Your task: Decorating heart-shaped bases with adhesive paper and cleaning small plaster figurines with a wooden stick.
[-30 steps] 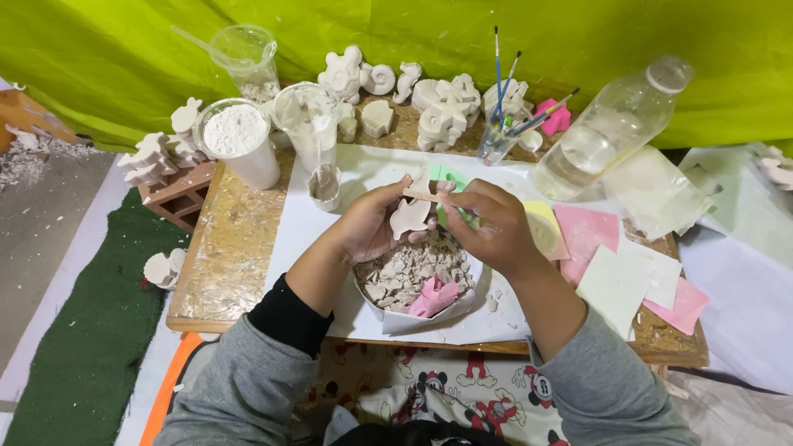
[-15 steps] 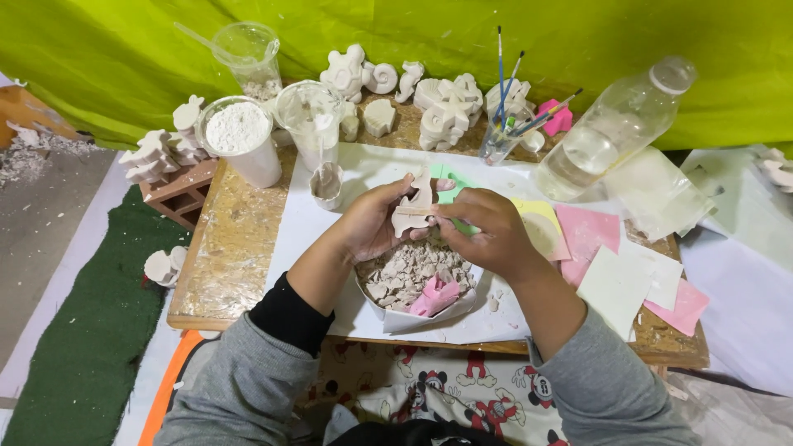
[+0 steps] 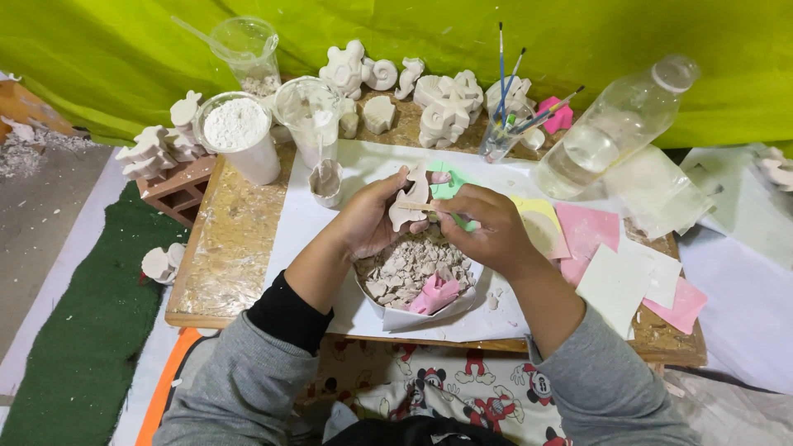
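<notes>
Left hand clamps the white plaster figurine, now turned edge-up versus earlier; right hand pinches a thin stick against it, scraping continues.

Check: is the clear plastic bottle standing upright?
No, the bottle lies tilted on its side on the table, cap pointing up and to the right.

hidden: green mould mostly behind hands | thin tool in right hand too small to identify | white figures cut off at right edge
</notes>
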